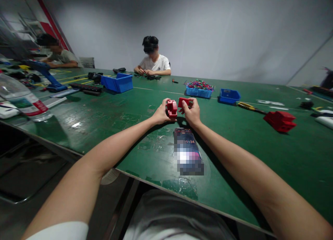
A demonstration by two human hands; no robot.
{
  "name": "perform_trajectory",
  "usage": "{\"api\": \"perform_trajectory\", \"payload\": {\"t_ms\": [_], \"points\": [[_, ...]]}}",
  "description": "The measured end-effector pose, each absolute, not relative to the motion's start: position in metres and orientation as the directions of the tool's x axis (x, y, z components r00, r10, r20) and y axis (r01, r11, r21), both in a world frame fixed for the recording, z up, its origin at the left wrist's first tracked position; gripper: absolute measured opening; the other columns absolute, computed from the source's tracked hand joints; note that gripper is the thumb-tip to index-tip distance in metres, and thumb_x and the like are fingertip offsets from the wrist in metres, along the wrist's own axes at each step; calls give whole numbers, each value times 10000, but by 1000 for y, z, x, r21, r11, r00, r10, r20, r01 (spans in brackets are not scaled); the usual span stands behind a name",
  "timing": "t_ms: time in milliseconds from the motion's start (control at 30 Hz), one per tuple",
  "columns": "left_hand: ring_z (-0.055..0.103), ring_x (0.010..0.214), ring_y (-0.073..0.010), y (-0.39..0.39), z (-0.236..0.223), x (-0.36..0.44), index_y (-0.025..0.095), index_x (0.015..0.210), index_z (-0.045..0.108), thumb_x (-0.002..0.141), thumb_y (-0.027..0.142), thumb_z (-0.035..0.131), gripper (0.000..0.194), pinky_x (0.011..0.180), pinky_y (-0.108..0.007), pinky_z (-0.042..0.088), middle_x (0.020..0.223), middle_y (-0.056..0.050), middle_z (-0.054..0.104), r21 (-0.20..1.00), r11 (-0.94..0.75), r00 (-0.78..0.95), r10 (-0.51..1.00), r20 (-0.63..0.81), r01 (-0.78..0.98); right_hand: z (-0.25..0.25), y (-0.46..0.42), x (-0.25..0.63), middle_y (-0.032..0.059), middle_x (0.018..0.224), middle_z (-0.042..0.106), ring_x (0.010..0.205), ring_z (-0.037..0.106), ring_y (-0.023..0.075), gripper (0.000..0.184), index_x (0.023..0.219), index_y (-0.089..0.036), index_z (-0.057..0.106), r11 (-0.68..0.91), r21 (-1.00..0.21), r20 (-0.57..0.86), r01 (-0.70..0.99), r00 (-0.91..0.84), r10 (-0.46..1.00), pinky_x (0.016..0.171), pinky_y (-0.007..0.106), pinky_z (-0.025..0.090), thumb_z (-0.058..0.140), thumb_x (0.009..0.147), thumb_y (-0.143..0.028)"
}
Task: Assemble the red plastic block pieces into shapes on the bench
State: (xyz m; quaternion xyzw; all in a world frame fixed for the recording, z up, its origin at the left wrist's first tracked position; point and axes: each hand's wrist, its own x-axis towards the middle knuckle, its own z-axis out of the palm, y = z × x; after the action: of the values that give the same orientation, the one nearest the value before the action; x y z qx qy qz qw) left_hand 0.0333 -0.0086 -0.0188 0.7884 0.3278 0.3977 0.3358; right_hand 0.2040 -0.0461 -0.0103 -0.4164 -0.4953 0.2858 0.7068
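Observation:
My left hand (pixel 160 114) is closed around a red plastic block (pixel 172 108) with notches, held just above the green table (pixel 109 118). My right hand (pixel 191 112) pinches a smaller flat red plastic piece (pixel 183 102) right beside it. The two red parts are nearly touching between my hands. A phone (pixel 187 150) lies flat on the table just in front of my hands, between my forearms.
A pile of red parts (pixel 280 121) sits to the right, with a yellow-handled tool (pixel 248 106) and a small blue bin (pixel 229 96) behind it. A blue tray of coloured pieces (pixel 199 88), a larger blue bin (pixel 117 82) and a water bottle (pixel 22 98) stand further off. Two other people sit at the far side.

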Motion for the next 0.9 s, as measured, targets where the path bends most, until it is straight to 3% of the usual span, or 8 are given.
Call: {"api": "perform_trajectory", "payload": {"t_ms": [200, 400, 733, 900], "points": [[657, 891, -177, -10, -18, 33, 269, 1424, 234, 525, 289, 884, 1109, 841, -379, 553, 1227, -114, 606, 824, -512, 468, 806, 363, 243, -6, -51, 202, -84, 707, 652, 495, 598, 82, 325, 943, -260, 509, 503, -864, 463, -28, 346, 816, 470, 170, 437, 736, 742, -378], [654, 969, -209, -8, -19, 34, 259, 1458, 219, 521, 283, 893, 1155, 900, -401, 540, 1278, -150, 585, 802, -546, 455, 794, 403, 243, -4, -52, 202, -72, 622, 641, 474, 598, 108, 281, 924, -248, 566, 439, -894, 396, -83, 310, 865, 436, 189, 421, 736, 740, -376], [652, 998, -231, -5, -24, 34, 269, 1500, 200, 529, 266, 889, 1191, 928, -450, 530, 1280, -157, 584, 791, -550, 407, 809, 425, 268, 1, -56, 198, -63, 625, 643, 485, 607, 129, 281, 1020, -262, 577, 489, -869, 440, -77, 331, 835, 445, 216, 435, 686, 787, -376], [659, 972, -224, -7, -21, 34, 265, 1493, 219, 529, 253, 883, 1170, 932, -452, 527, 1261, -148, 600, 787, -551, 409, 809, 422, 278, 3, -58, 193, -53, 621, 648, 467, 585, 121, 247, 975, -249, 616, 477, -876, 436, -77, 298, 849, 435, 214, 421, 703, 774, -362]]}}
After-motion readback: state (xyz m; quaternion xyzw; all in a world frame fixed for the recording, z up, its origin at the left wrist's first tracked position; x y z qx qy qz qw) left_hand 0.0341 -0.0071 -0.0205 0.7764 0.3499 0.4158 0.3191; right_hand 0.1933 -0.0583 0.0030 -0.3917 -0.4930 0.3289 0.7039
